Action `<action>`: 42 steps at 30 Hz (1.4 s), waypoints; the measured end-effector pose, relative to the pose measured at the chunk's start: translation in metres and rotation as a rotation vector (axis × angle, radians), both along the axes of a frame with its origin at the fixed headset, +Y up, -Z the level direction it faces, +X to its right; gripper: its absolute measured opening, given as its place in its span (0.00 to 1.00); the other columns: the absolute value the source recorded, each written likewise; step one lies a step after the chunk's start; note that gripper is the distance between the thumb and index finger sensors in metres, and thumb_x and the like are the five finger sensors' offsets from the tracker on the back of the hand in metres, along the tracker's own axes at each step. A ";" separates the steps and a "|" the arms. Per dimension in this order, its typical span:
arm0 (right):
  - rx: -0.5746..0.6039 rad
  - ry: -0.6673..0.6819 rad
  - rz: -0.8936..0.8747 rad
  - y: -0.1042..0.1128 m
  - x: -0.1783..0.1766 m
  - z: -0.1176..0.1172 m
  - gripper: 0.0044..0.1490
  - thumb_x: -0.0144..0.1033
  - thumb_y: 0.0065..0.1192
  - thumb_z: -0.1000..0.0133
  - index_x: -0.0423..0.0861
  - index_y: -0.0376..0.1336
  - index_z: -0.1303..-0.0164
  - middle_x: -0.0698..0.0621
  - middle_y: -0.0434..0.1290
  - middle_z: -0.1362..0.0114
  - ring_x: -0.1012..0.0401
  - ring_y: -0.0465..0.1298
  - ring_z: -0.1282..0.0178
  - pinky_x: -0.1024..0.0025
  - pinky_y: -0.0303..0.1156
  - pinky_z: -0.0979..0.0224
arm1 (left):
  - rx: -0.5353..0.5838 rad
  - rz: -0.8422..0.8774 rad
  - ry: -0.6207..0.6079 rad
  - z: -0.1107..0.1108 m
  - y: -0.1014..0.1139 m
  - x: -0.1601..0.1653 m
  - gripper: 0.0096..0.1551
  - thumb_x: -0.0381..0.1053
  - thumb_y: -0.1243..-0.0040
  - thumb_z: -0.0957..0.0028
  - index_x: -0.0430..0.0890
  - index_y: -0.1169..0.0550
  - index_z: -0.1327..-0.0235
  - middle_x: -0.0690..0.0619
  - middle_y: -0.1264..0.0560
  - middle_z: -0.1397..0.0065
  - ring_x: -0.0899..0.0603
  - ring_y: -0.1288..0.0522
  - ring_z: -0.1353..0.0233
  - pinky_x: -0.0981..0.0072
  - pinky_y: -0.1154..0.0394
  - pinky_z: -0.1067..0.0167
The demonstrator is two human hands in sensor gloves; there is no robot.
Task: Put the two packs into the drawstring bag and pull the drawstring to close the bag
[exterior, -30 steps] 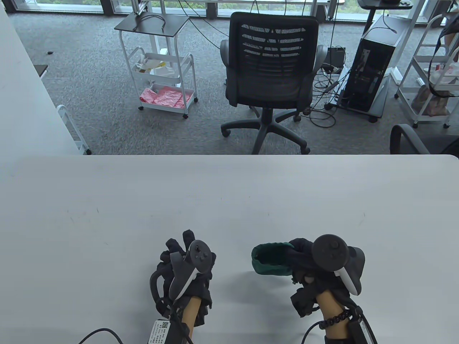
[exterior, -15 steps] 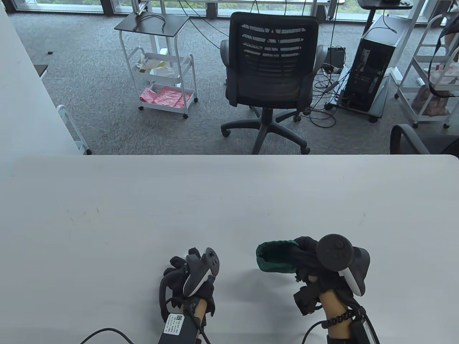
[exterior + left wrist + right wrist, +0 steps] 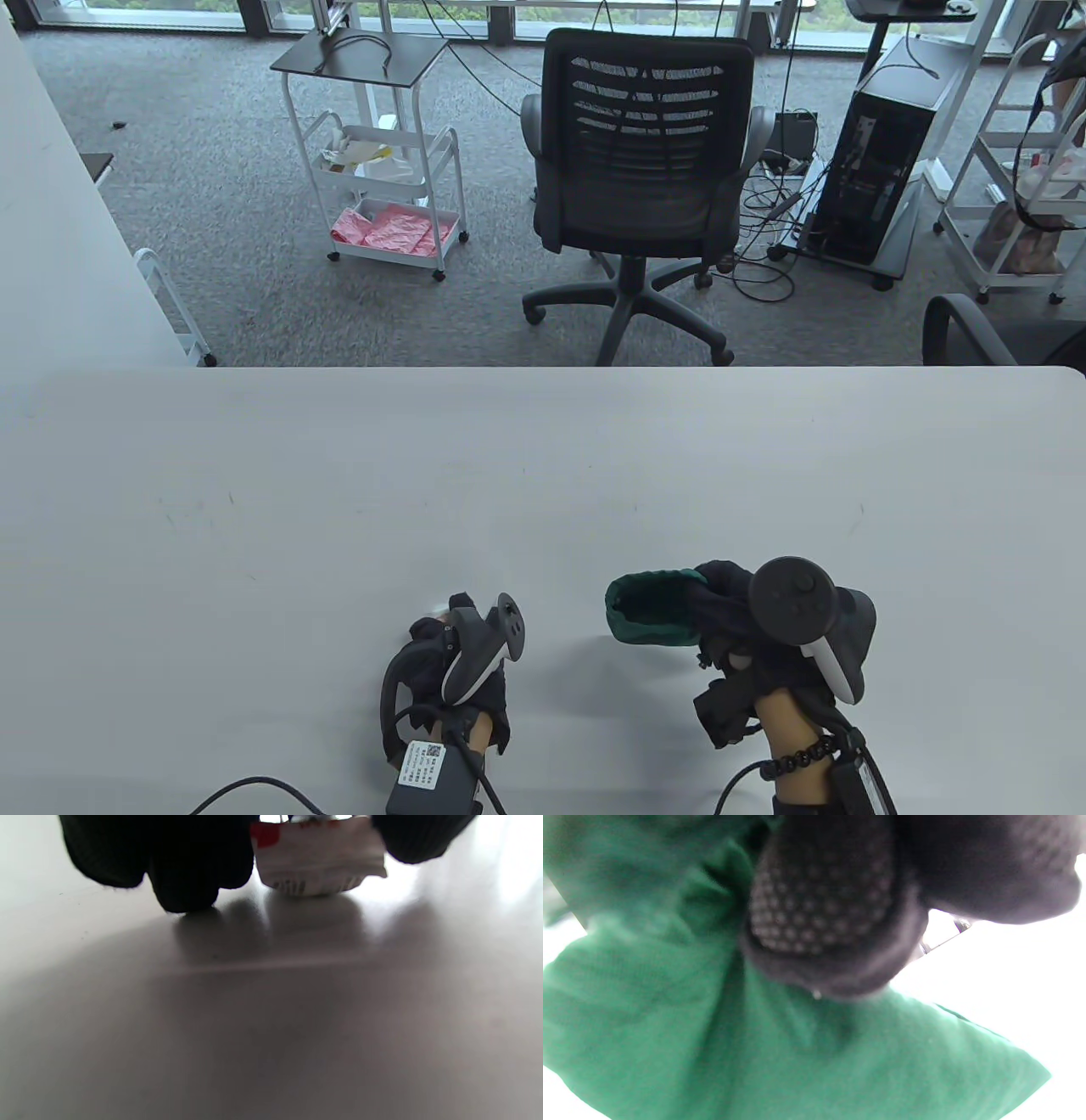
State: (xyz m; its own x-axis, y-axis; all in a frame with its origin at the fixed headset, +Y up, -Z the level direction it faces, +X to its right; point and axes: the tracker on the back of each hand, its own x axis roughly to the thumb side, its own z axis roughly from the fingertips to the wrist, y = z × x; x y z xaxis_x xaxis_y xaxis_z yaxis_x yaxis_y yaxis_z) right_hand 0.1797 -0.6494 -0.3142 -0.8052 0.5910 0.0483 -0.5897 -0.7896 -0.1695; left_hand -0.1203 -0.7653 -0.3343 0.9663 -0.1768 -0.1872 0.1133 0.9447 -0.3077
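Note:
My right hand (image 3: 721,607) holds the green drawstring bag (image 3: 649,611) just above the table, near its front edge, with the bag's mouth open toward the left. In the right wrist view a dotted fingertip (image 3: 823,899) presses into the green cloth (image 3: 797,1060). To the bag's left my left hand (image 3: 450,637) is curled over on the table. In the left wrist view its fingers (image 3: 182,870) and thumb pinch a small white pack with red print (image 3: 318,857), whose lower edge is at the tabletop. I see no second pack in any view; the inside of the bag is hidden.
The white table (image 3: 543,475) stretches wide and bare beyond both hands. Past its far edge stand a black office chair (image 3: 645,170), a white cart (image 3: 382,195) and a computer tower (image 3: 882,161). Cables trail from both wrists at the near edge.
My left hand went from lying flat with spread fingers to curled and rolled on its side, shifting slightly right and closing on the pack. The right hand with the bag drifted slightly right.

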 end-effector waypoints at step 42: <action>0.035 -0.037 0.021 0.008 0.000 0.003 0.25 0.42 0.68 0.45 0.35 0.77 0.52 0.45 0.86 0.63 0.64 0.87 0.77 0.70 0.86 0.71 | 0.421 0.640 -0.057 0.021 0.071 -0.005 0.31 0.58 0.40 0.46 0.47 0.27 0.32 0.32 0.34 0.27 0.41 0.13 0.44 0.47 0.15 0.43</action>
